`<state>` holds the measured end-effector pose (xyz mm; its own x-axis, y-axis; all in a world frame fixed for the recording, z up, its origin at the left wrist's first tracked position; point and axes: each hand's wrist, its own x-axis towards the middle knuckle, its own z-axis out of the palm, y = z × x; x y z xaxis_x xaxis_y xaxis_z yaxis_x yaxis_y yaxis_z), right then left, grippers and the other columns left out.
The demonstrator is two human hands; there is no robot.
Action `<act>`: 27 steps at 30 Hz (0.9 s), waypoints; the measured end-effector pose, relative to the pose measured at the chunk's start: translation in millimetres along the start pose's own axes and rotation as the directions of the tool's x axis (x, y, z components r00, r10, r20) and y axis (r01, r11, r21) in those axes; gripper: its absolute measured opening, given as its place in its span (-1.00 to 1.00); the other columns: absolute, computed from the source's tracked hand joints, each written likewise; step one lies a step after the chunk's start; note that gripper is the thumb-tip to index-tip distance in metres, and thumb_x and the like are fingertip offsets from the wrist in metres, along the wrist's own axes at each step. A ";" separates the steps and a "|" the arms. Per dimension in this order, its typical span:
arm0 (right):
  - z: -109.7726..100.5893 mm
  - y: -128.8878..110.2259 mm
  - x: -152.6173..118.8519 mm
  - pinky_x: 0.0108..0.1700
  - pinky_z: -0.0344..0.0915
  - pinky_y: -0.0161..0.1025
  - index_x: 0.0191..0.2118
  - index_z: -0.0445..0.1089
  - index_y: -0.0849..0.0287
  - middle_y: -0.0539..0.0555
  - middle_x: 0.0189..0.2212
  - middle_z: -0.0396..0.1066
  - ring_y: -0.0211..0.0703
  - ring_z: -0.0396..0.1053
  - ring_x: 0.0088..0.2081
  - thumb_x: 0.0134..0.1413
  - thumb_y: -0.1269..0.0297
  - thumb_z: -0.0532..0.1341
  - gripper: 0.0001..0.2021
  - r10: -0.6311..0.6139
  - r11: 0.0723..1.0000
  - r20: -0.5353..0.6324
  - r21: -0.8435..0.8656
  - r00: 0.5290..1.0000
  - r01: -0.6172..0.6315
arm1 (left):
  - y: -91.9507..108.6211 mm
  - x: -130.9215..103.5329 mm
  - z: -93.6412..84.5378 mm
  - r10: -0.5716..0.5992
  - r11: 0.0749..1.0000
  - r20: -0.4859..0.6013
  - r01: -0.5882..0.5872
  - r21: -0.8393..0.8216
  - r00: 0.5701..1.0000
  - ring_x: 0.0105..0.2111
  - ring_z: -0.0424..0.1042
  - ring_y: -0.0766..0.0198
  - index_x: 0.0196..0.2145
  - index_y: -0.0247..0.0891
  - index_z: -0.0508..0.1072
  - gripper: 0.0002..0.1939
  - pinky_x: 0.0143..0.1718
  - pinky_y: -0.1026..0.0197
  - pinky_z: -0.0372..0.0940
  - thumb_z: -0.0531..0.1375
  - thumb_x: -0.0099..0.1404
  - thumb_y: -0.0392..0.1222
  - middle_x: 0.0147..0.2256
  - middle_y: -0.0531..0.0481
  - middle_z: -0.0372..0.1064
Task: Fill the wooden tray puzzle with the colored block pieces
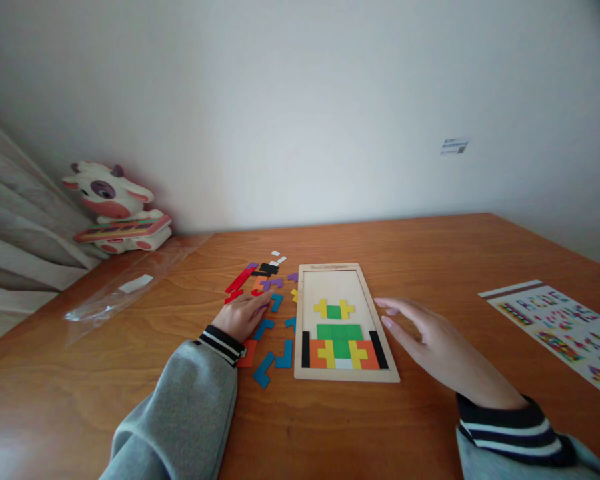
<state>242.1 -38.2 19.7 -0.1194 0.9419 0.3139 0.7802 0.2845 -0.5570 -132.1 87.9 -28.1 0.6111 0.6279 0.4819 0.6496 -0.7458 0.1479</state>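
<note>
My left hand [244,315] reaches palm down over loose puzzle pieces, its fingers stretched out beside a red piece [233,296]; whether the fingertips touch a piece is hard to see. To the right of those pieces lies a wooden puzzle board [347,376]. In its frame sit green pieces [339,331], yellow pieces [321,308], orange pieces, black strips and a white piece, mostly in the lower half. Beside the board's right edge, my right hand [425,337] is held open with thumb and fingers apart and nothing in them.
Several blue pieces [283,353] lie left of the board, with purple, black [269,269] and white pieces farther back. A clear plastic bag [135,283] lies at the left, near a cow toy with a keyboard [123,230]. A printed pattern sheet [555,327] lies at the right.
</note>
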 end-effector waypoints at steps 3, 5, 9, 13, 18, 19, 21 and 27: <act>0.0 0.9 -1.2 0.06 0.41 0.05 0.08 0.34 0.05 0.15 0.02 0.47 0.01 0.44 0.03 0.31 0.16 0.05 -0.69 0.004 1.000 0.009 -0.013 1.000 -0.004 | 2.2 0.0 -0.4 0.024 0.998 0.006 -0.024 -0.056 1.000 -0.21 0.54 0.23 0.14 -0.10 0.37 -0.62 -0.13 0.21 0.47 0.08 0.39 -0.20 -0.20 -0.02 0.56; 0.5 -0.3 -0.4 0.06 0.40 0.04 0.08 0.34 0.05 0.15 0.03 0.46 0.00 0.42 0.04 0.31 0.18 0.05 -0.70 -0.003 1.000 0.008 -0.024 1.000 0.003 | 3.1 -0.1 -0.3 0.012 0.997 -0.004 -0.012 -0.074 1.000 -0.20 0.54 0.22 0.13 -0.12 0.37 -0.64 -0.11 0.19 0.47 0.09 0.40 -0.15 -0.19 -0.03 0.56; 6.8 -16.2 14.9 0.04 0.40 0.00 0.02 0.38 0.09 0.14 -0.03 0.48 -0.03 0.44 -0.01 0.31 0.25 0.07 -0.75 -0.095 0.994 0.025 -0.053 0.995 0.096 | 2.2 0.0 -1.3 -0.099 0.995 -0.036 0.100 0.029 0.994 -0.18 0.53 0.14 -0.02 -0.15 0.48 -0.65 -0.11 0.11 0.47 0.15 0.34 0.06 -0.16 -0.08 0.54; 28.7 -42.6 50.8 0.02 0.39 -0.02 -0.08 0.44 0.14 0.13 -0.12 0.51 -0.05 0.45 -0.07 0.28 0.36 0.10 -0.80 -0.224 0.966 0.121 -0.102 0.967 0.236 | -0.9 -1.0 -0.6 -0.058 0.995 -0.051 0.062 0.078 0.997 -0.19 0.53 0.15 -0.10 -0.12 0.55 -0.69 -0.11 0.10 0.47 0.13 0.36 0.05 -0.19 -0.07 0.54; 69.2 -69.8 99.0 0.03 0.33 -0.07 -0.15 0.48 0.16 0.15 -0.14 0.51 -0.02 0.41 -0.04 0.25 0.36 0.14 -0.83 -0.171 0.933 0.262 -0.268 0.950 0.242 | -5.1 -4.9 8.8 0.048 0.991 -0.132 -0.031 0.128 0.990 -0.22 0.49 0.17 -0.23 -0.08 0.62 -0.73 -0.20 0.13 0.48 0.12 0.38 -0.04 -0.19 -0.08 0.51; 76.6 -73.7 107.6 0.04 0.31 -0.09 -0.14 0.48 0.16 0.16 -0.13 0.50 -0.02 0.40 -0.02 0.25 0.34 0.15 -0.83 -0.135 0.929 0.275 -0.298 0.952 0.218 | -5.9 -5.5 10.7 0.045 0.993 -0.151 -0.027 0.118 0.987 -0.23 0.48 0.17 -0.25 -0.10 0.62 -0.73 -0.20 0.12 0.48 0.12 0.38 -0.04 -0.20 -0.09 0.51; 90.0 -78.9 124.4 0.05 0.29 -0.10 -0.11 0.47 0.16 0.19 -0.08 0.47 0.00 0.37 0.02 0.25 0.29 0.17 -0.82 -0.099 0.929 0.270 -0.320 0.958 0.186 | -7.2 -6.1 13.0 0.050 0.996 -0.162 -0.037 0.080 0.986 -0.25 0.48 0.19 -0.27 -0.13 0.62 -0.72 -0.21 0.14 0.47 0.12 0.39 -0.06 -0.23 -0.09 0.50; 117.8 -68.3 170.3 -0.01 0.28 -0.07 -0.06 0.49 0.16 0.24 -0.05 0.47 0.12 0.38 0.03 0.07 0.19 0.34 -0.69 0.117 0.933 0.241 -0.358 0.964 -0.024 | -5.6 -3.5 10.3 0.029 0.999 -0.134 -0.023 0.046 0.991 -0.34 0.51 0.27 -0.22 -0.21 0.56 -0.75 -0.25 0.26 0.43 0.07 0.42 -0.18 -0.31 -0.04 0.54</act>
<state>96.1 123.8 20.6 -0.1717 0.9838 0.0522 0.9510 0.1794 -0.2517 -133.2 92.2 -39.6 0.5638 0.5704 0.5973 0.6554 -0.7490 0.0966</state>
